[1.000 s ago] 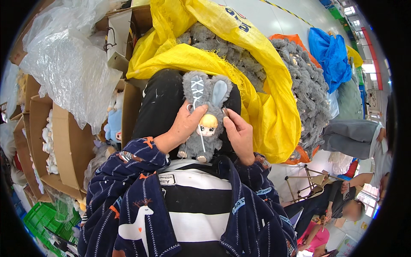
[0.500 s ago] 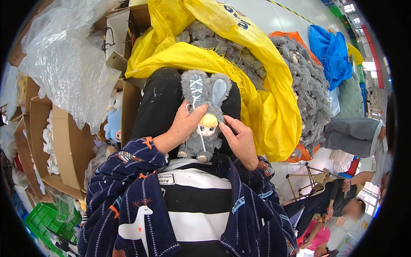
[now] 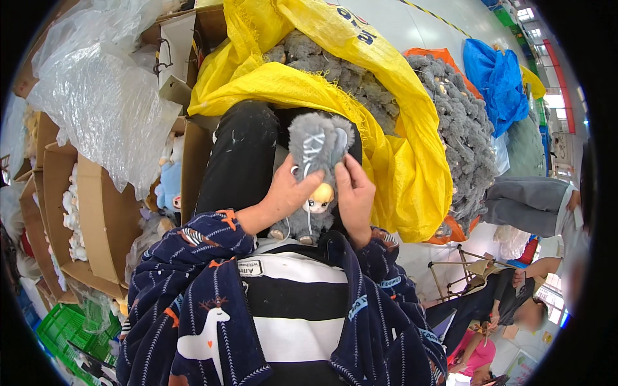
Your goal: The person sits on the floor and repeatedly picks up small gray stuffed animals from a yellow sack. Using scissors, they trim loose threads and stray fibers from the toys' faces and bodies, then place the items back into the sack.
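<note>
A grey plush doll (image 3: 313,138) stands on my lap, with long rabbit ears, a doll face and yellow hair. White lacing crosses its left ear, and a thin white cord hangs down its front past the face. My left hand (image 3: 288,193) is closed on the doll's left side, thumb across the base of the ear. On the other side my right hand (image 3: 353,193) pinches the right ear near its base between thumb and fingers. That ear is turned so its pale blue lining barely shows. Part of the doll's body is hidden behind my hands.
A yellow sack (image 3: 412,174) full of grey plush dolls lies beyond my knees. Farther right is an orange sack (image 3: 461,230) with more of them. Cardboard boxes (image 3: 106,219) holding plush toys and clear plastic sheeting (image 3: 106,106) are at left. Other people sit and stand at right.
My right hand has moved up from beside the doll's face to its right ear. Both ears have come closer together, and the doll has shifted slightly right.
</note>
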`<state>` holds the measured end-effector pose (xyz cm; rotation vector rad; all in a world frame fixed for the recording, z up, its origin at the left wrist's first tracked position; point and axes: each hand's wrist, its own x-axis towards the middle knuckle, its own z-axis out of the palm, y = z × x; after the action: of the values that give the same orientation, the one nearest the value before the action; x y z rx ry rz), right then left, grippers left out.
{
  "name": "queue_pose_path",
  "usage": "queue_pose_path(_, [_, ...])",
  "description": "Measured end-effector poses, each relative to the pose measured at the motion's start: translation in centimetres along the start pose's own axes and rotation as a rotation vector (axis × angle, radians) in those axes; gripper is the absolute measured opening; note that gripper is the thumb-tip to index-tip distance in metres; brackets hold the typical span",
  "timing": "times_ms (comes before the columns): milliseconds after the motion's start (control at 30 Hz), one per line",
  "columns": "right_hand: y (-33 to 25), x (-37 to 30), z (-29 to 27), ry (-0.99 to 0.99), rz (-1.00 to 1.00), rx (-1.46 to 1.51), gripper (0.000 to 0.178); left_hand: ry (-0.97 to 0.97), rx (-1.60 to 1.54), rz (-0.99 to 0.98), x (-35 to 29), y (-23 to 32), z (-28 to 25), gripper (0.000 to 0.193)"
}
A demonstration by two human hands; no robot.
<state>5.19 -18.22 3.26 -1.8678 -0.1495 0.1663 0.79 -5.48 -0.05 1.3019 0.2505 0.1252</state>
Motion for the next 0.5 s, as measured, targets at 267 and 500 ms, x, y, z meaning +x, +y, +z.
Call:
queue_pose_path(267, [-0.5,-0.8,-2.8,-0.188,-0.026,-0.065,0.029,0.001,-0.25,-0.184,0.6,-0.1,-0.8,0.031])
queue_pose_path(500, [-1.9,-1.7,-3.5,-0.301,-0.141,-0.295,0.026,0.018,-0.259,-0.259,0.4,0.9,-0.6,0.029])
